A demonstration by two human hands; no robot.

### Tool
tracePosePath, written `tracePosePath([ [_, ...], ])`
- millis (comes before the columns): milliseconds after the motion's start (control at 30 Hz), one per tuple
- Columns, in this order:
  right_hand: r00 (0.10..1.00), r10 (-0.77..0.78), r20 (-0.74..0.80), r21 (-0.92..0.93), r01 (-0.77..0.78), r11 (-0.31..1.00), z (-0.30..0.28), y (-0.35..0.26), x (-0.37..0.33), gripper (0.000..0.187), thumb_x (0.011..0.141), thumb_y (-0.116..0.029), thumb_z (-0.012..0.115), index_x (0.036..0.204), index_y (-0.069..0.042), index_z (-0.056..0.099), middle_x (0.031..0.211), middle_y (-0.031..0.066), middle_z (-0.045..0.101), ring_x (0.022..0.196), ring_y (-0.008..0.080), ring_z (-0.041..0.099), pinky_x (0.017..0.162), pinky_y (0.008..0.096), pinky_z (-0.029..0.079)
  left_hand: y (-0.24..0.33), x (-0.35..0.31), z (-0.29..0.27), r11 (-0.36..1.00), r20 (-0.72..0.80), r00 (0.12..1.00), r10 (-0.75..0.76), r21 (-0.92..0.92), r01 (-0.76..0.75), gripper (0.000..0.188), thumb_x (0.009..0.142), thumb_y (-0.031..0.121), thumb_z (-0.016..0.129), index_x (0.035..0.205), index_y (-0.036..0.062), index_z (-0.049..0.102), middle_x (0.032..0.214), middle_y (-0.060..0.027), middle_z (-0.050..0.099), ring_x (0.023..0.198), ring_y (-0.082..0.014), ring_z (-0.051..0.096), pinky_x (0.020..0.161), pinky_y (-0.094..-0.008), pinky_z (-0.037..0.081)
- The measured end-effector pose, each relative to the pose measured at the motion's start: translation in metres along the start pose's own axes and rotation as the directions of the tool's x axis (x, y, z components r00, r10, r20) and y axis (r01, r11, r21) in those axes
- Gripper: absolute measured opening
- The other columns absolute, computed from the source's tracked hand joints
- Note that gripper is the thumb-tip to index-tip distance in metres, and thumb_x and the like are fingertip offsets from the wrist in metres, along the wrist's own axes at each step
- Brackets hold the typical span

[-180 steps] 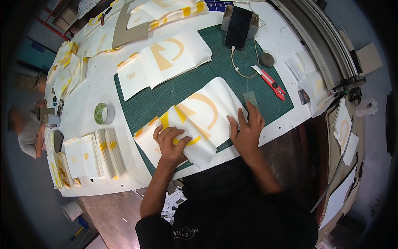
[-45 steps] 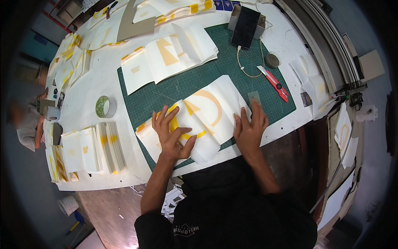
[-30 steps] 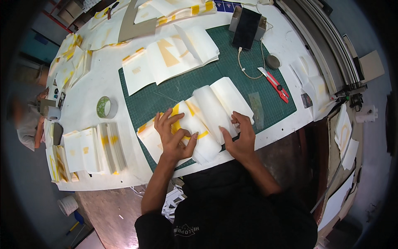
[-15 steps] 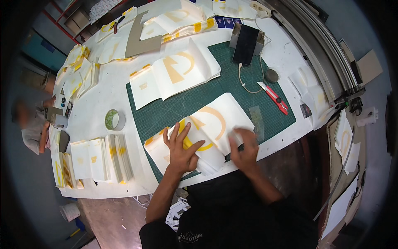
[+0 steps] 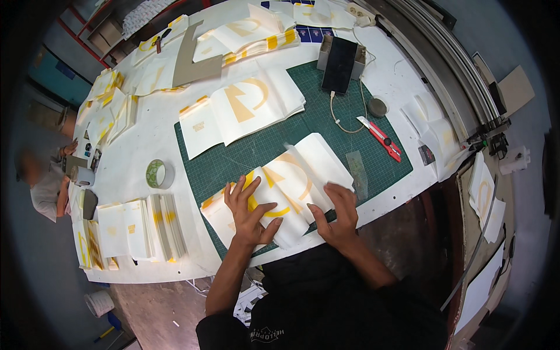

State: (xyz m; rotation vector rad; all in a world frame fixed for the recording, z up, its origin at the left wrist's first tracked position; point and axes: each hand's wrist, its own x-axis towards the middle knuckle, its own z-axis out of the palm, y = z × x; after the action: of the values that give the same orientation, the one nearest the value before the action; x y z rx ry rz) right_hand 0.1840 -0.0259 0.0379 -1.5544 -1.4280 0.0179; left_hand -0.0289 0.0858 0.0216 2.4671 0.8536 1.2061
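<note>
Pressing flat is what both hands are doing near the lower middle of the frame. The left hand [image 5: 249, 213] is laid with fingers spread wide on the white sheet with yellow curved shapes [image 5: 279, 189], palm down, nothing pinched. The right hand [image 5: 338, 213] lies just beside it on the right part of the same sheet, fingers stretched and close together, also flat; whether an edge is caught under its fingertips cannot be told. The sheet rests on the near part of the green cutting mat [image 5: 303, 140], and its upper right part is seen as a raised, blurred flap, so a fold appears to be in the making.

For this step to be done well, it is judged that the left hand should be kept firm as an anchor, so that the sheet is not slid on the mat, while the crease is smoothed by the right hand from the middle toward the edges. The edges should be matched before pressure is given, because a crooked crease is hard to correct.

Further right on the mat a clear scraper [image 5: 356, 175] and a red cutter [image 5: 380, 137] are lying, well apart from the hands. A similar open sheet [image 5: 242, 111] lies above, a tape roll [image 5: 156, 174] left on the white worktop [image 5: 146, 146].
</note>
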Motion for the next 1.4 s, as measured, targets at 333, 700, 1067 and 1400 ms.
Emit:
tracePosePath([
  [333, 0.979, 0.088, -0.184, -0.133, -0.114, 0.985, -0.006, 0.019, 0.010, 0.025, 0.082, 0.006, 0.078, 0.106, 0.003, 0.070, 0.101, 0.0198, 0.073, 0.097, 0.0341, 0.072, 0.087, 0.0439, 0.050, 0.001, 0.002, 0.001, 1.000, -0.004, 1.000, 0.005, -0.004, -0.005, 0.024, 0.079, 0.037, 0.078, 0.085, 0.0142, 0.078, 0.144, -0.0238, 0.059, 0.148, -0.0436, 0.039, 0.122, -0.0650, 0.014],
  [700, 0.985, -0.155, -0.081, -0.508, 0.093, 0.857, -0.016, 0.020, 0.008, 0.037, 0.083, 0.002, 0.072, 0.117, -0.012, 0.076, 0.146, 0.0286, 0.054, 0.136, 0.0480, 0.051, 0.106, 0.0590, 0.039, 0.002, 0.001, 0.002, 1.000, 0.029, 1.000, -0.006, 0.014, 0.005, 0.021, 0.075, 0.034, 0.077, 0.088, 0.0166, 0.078, 0.148, -0.0226, 0.055, 0.149, -0.0456, 0.036, 0.122, -0.0686, 0.015],
  [1067, 0.993, 0.003, 0.122, 0.002, -0.003, 1.000, 0.004, 0.015, -0.007, 0.029, 0.085, -0.003, 0.079, 0.110, 0.003, 0.068, 0.122, 0.0237, 0.065, 0.114, 0.0401, 0.063, 0.098, 0.0467, 0.051, 0.002, 0.001, 0.001, 1.000, 0.042, 0.999, 0.002, 0.003, -0.002, 0.022, 0.074, 0.032, 0.078, 0.087, 0.0152, 0.078, 0.148, -0.0228, 0.055, 0.148, -0.0464, 0.036, 0.121, -0.0691, 0.016],
  [1400, 0.948, -0.130, 0.291, 0.454, -0.018, 0.891, 0.005, -0.026, 0.003, 0.042, 0.084, -0.001, 0.079, 0.123, 0.001, 0.063, 0.115, 0.0185, 0.070, 0.107, 0.0371, 0.066, 0.096, 0.0454, 0.052, 0.000, -0.002, 0.004, 1.000, 0.103, 0.995, -0.011, 0.030, 0.008, 0.033, 0.081, 0.026, 0.066, 0.109, 0.0199, 0.081, 0.155, -0.0250, 0.048, 0.151, -0.0456, 0.032, 0.121, -0.0682, 0.010],
])
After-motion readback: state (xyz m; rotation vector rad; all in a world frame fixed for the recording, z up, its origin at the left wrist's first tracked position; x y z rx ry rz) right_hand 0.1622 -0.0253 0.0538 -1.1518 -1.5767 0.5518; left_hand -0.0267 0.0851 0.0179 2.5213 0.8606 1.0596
